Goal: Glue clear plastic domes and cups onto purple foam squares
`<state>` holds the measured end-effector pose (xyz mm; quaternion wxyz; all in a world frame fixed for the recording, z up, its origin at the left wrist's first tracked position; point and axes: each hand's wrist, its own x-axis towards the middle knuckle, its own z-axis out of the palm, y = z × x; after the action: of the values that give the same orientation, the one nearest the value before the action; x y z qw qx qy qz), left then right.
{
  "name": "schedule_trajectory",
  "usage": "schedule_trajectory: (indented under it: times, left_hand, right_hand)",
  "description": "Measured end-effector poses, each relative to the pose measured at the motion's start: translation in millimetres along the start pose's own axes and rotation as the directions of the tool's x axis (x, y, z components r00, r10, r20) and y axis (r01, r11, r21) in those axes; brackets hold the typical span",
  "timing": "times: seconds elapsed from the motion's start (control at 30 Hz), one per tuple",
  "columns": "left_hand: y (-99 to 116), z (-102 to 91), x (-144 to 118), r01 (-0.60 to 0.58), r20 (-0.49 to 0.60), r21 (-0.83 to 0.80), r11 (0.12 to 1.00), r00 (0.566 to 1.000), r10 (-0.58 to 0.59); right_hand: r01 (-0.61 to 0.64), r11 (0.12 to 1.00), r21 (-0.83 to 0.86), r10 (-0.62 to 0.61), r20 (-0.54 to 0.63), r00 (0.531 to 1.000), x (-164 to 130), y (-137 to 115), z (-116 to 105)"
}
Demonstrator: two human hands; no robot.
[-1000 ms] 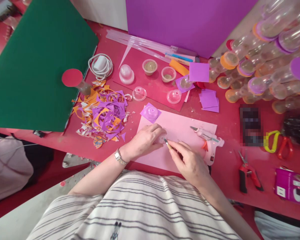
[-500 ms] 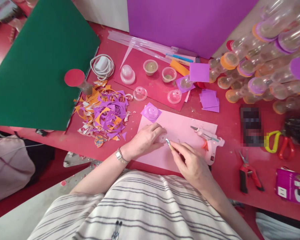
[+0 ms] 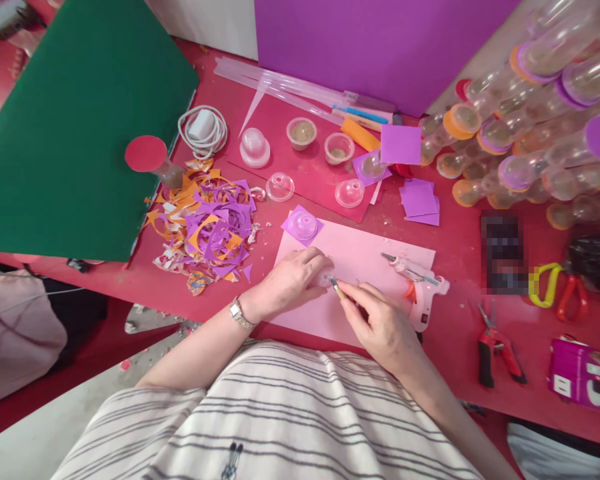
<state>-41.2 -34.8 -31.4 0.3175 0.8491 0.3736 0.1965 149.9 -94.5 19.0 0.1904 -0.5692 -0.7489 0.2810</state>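
My left hand [image 3: 297, 275], closed, holds a clear plastic dome lid [image 3: 323, 277] on a pink sheet [image 3: 307, 313]. Pinched in my right hand [image 3: 375, 313] is a craft knife [image 3: 336, 287] whose tip touches the lid near its centre. Just beyond my left hand, another dome lid [image 3: 303, 225] sits on a purple paper square [image 3: 319, 231]. A pink hot glue gun [image 3: 420, 287] lies on the sheet to the right of my right hand.
Paper scraps [image 3: 215, 227] heap at the left beside a green board [image 3: 95, 133]. Small cups [image 3: 301, 134] stand at the back. Capped clear bottles [image 3: 530, 160] crowd the right, above pliers [image 3: 497, 350] and a purple box [image 3: 577, 373]. Purple squares [image 3: 420, 202] lie nearby.
The knife tip has shifted slightly left and onto the lid, the right hand moving a little with it. My left hand stays on the lid.
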Motion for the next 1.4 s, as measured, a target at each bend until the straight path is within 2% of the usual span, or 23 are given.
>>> schedule_trajectory:
  times: [0.17, 0.37, 0.67, 0.8, 1.4]
  left_hand:
    - [1, -1.5, 1, 0.003, 0.006, -0.003, 1.000, 1.000, -0.003]
    - [2, -0.9, -1, 0.009, -0.007, 0.002, 1.000, 1.000, -0.009]
    - [2, -0.7, -1, -0.035, -0.018, 0.007, 0.999, 0.999, 0.035]
    - [2, -0.7, -1, -0.039, -0.013, 0.005, 0.999, 0.999, 0.039]
    - [1, 3.4, 0, -0.024, -0.026, -0.016, 1.000, 0.999, 0.024]
  right_hand:
    - [0.007, 0.993, -0.114, -0.008, -0.007, 1.000, -1, -2, 2]
    - [0.117, 0.919, -0.376, -0.139, -0.031, 0.990, -5, -4, 3]
    - [0.001, 0.985, -0.171, -0.011, -0.061, 0.998, -13, 1, 1]
    - [0.002, 0.993, -0.119, -0.008, -0.049, 0.999, -12, 2, 3]
    - [-0.036, 0.997, -0.066, 0.036, -0.003, 0.999, -3, -1, 3]
